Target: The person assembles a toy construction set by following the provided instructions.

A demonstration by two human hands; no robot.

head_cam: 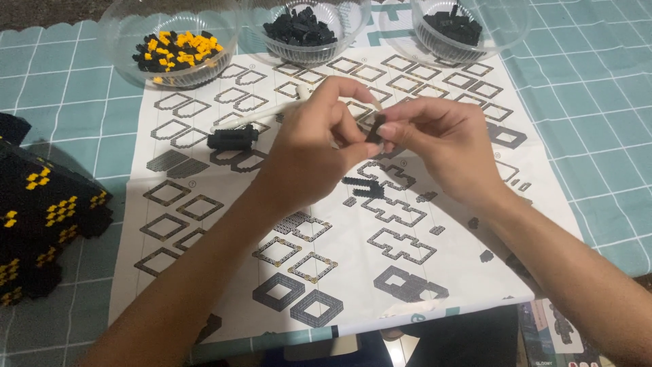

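My left hand (309, 146) and my right hand (441, 146) meet above a white instruction sheet (224, 238) printed with grey block outlines. Between their fingertips sits a small black brick piece (374, 129), pinched by both hands. My left hand also holds a long white tool (261, 115) that sticks out to the left. Below the hands a small black brick assembly (363, 187) lies on the sheet. A black cylinder-like brick stack (233, 138) lies left of my left hand.
Three clear bowls stand at the far edge: one with black and yellow bricks (173, 51), two with black bricks (299, 30) (454, 28). A large black and yellow brick model (41, 211) sits at the left. A teal checked cloth (591, 102) covers the table.
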